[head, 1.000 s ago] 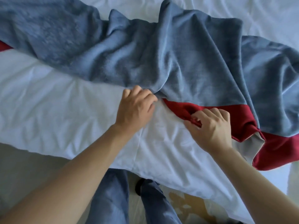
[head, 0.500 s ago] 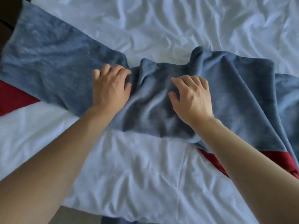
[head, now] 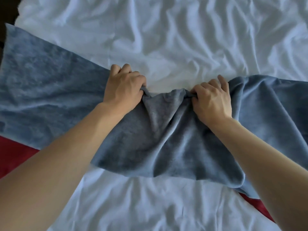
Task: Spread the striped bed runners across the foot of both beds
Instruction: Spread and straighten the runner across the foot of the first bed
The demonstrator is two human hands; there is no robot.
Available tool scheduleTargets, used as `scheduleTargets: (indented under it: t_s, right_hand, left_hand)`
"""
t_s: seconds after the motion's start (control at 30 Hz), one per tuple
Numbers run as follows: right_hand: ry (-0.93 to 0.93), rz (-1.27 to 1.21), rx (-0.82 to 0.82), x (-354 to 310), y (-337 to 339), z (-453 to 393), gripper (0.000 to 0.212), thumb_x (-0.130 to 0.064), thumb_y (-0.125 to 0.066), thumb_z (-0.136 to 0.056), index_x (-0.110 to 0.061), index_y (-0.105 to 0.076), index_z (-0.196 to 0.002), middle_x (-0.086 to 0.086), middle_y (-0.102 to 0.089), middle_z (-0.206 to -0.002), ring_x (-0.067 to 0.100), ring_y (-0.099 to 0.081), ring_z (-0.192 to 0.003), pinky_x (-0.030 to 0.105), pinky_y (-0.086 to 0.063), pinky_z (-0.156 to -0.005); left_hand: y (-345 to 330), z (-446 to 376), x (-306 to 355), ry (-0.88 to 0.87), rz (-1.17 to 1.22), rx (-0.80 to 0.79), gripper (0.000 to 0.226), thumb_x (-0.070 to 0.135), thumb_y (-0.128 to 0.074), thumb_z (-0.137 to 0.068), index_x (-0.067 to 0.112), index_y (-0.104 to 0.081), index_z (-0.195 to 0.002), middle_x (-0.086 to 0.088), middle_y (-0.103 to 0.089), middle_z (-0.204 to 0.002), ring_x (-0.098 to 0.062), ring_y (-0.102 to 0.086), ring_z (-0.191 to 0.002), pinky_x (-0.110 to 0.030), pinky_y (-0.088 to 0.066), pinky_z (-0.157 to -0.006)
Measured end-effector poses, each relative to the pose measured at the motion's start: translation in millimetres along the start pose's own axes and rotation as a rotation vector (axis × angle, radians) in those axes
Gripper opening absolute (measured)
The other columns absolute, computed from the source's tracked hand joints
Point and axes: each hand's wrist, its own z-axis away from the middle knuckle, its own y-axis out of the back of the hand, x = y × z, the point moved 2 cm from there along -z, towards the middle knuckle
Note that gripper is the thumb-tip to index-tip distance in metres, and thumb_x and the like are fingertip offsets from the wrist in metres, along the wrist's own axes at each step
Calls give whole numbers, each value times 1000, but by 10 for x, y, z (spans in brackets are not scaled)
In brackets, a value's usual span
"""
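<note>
Both hands gripped the far edge of one bed runner: left hand at about 10 o'clock from frame centre, right hand at 2 o'clock, each with fingers curled round a bunched pinch of blue cloth. The runner lay across the white sheet from 9 to 3 o'clock, sagging and creased between the fists, its red stripe showing at 8 and 4 o'clock. Risk, as I judge it: uneven pulling could skew the runner (or drag the already wrinkled sheet). Count: one runner, two hands, one bed in view.
</note>
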Motion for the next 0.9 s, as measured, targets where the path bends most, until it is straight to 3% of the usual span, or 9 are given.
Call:
scheduleTargets:
  t_s: [0.2, 0.53, 0.9]
  right_hand:
    - [-79, -2, 62, 309, 64, -539, 22, -13, -51, -93, -8, -72, -100, 11, -70, -91, 35, -53, -103, 46, -18, -118]
    - [-107, 33, 146, 563, 33, -1240, 26, -13, -49, -86, -6, -72, -97, 14, -69, -89, 37, -53, -100, 46, -25, -114]
    - [-100, -8, 210, 532, 110, -1154, 26, -14, -50, -88, -9, -69, -105, 11, -66, -102, 34, -51, -108, 45, -17, -120]
  left_hand:
    - [184, -670, -343, 94, -48, 165, 12, 14, -55, -83, 17, -67, -80, -4, -67, -79, -33, -51, -89, -41, -22, -77]
    - [67, -1354, -736, 145, -45, 133, 20, 15, -52, -91, 18, -70, -85, -4, -65, -80, -31, -47, -88, -44, -26, -81]
    - [71, -1154, -691, 210, -31, 238, 13, 27, -56, -89, 23, -63, -99, 1, -66, -96, -30, -49, -101, -46, -30, -85]
